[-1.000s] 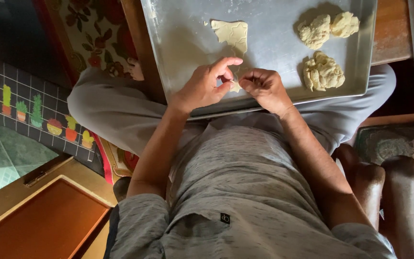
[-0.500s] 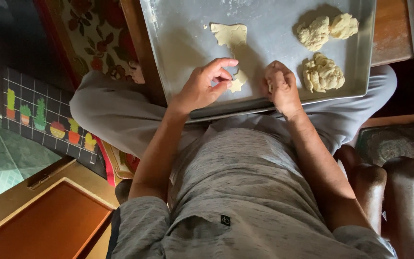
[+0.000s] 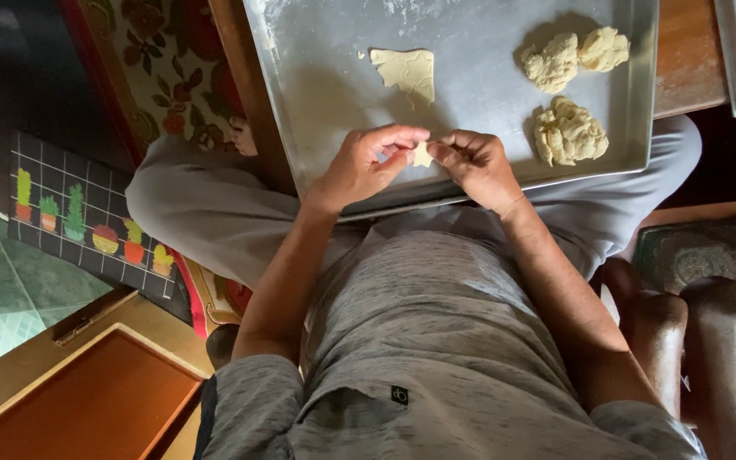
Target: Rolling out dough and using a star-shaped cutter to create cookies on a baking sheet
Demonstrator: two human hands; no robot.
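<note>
A small pale piece of dough (image 3: 422, 155) sits pinched between the fingertips of both hands, just above the near edge of a metal tray (image 3: 479, 94). The left hand (image 3: 364, 166) has its grip closed on the piece from one side, thumb and forefinger curled around it; the right hand (image 3: 474, 162) has its grip closed on the other side, fingers bent inward, so the two hands almost touch. Just beyond the grips lies a flat, rolled-out scrap of dough (image 3: 406, 68) with ragged cut edges, soft and matte against the dull, flour-dusted metal. Further off to the right-hand side rest three rough dough lumps (image 3: 568, 132), knobbly and crumpled, two of them touching each other. Nothing lies between the hands and these pieces. The tray rests across the person's lap in grey trousers, with a wooden table (image 3: 683, 60) edge beyond it and a floral rug (image 3: 163, 68) beyond the left hand.
</note>
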